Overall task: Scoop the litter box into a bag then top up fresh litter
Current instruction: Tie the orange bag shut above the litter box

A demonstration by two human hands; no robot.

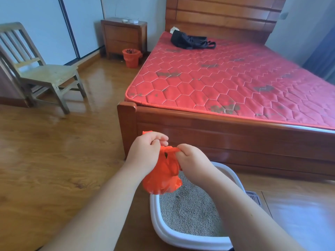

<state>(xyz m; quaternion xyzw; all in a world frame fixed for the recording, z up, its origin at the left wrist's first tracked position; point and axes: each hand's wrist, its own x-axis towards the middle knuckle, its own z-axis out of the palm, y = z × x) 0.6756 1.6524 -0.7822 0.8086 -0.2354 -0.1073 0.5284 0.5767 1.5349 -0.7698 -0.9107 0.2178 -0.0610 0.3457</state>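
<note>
A small orange plastic bag (pixel 163 178) hangs bulging above the far left part of the white litter box (pixel 181 239), which stands on the floor filled with grey litter (pixel 188 211). My left hand (pixel 146 151) grips one twisted handle of the bag, its end sticking up above the fist. My right hand (pixel 192 156) pinches the other handle, and the two handles cross between the hands. No scoop is plainly in view.
A wooden bed frame (pixel 217 134) with a red mattress stands close behind the box, a black bag (pixel 192 40) on it. A wooden chair (pixel 41 69) is at the left. An orange-lined bin (pixel 131 57) sits by the nightstand (pixel 125 37). A floor vent (pixel 253 196) lies right of the box.
</note>
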